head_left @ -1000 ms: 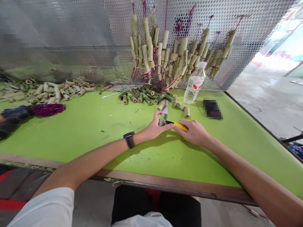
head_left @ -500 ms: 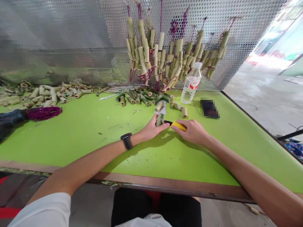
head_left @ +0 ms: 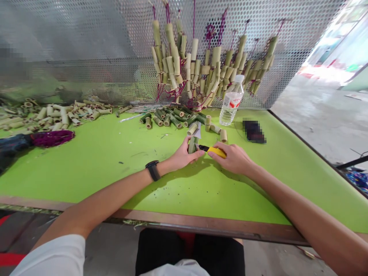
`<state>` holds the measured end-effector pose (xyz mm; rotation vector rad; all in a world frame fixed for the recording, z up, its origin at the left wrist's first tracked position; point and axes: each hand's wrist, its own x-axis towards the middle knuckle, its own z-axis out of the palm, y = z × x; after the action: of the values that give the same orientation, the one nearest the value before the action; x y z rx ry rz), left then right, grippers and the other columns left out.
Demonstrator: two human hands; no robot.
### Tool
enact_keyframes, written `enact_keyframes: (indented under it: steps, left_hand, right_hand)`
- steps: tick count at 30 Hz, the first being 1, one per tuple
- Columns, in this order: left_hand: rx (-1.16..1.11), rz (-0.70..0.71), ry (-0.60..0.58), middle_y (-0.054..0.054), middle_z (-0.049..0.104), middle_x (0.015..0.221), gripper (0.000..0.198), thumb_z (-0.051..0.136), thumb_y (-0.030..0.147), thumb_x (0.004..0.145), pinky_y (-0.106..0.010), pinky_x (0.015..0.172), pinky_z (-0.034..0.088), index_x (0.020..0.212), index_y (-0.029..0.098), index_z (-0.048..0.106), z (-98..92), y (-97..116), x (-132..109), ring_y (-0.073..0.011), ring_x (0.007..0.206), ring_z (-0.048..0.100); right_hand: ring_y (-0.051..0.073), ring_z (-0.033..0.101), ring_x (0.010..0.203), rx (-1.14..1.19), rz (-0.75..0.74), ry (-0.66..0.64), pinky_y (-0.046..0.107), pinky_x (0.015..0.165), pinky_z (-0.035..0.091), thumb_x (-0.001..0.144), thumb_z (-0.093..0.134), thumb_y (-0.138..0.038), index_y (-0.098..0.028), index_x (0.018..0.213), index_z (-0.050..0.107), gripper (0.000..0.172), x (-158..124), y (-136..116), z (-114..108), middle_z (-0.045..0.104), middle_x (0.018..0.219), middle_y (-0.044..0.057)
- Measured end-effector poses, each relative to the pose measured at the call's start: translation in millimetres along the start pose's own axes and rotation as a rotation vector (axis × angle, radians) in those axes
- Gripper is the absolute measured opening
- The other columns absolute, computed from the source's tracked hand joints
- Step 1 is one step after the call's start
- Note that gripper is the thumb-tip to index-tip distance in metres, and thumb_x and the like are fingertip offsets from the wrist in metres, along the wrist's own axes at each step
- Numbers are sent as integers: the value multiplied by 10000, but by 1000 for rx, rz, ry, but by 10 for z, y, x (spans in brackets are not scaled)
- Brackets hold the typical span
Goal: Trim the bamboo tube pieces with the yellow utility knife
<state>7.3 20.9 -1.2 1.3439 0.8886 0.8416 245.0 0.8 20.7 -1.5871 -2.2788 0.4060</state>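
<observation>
Fingers of the left hand [head_left: 182, 156] gripped a bamboo piece [head_left: 192, 145] upright on the green table [head_left: 94, 161] (mid-table); the right hand [head_left: 233, 158] clasped a yellow knife [head_left: 215, 151] against it.

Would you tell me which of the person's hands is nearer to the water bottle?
Right. The right hand, gripping the yellow knife, lies just below the water bottle; the left hand, holding a bamboo piece, sits further to the bottle's left.
</observation>
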Motion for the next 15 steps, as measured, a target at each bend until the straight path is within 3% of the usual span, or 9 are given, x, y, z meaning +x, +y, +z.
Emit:
enact_keyframes:
  steps: [5,10,15]
  left_hand:
    - [-35,0,-19,83,614,841,844,990,427,801,-231,557,421,1401,241,426,-26,-8,30,-64,577,511]
    - [63,38,-32,95,554,764,687,970,565,797,-227,532,378,1159,216,501,-33,-75,52,-58,549,471]
    - [114,63,-56,110,486,652,617,894,660,851,-217,508,308,1053,224,506,-5,-89,46,-59,508,397]
  right_hand:
    - [162,498,530,27,-28,-19,314,581,315,1046,423,-704,-224,954,711,567,-4,5,4,640,663,19]
    - [162,483,537,42,-47,-50,315,573,298,1050,396,-714,-226,915,706,595,-5,-15,2,609,646,15]
    - [166,503,549,4,-40,-5,312,589,301,1065,411,-700,-232,896,698,574,-28,-69,39,619,639,17]
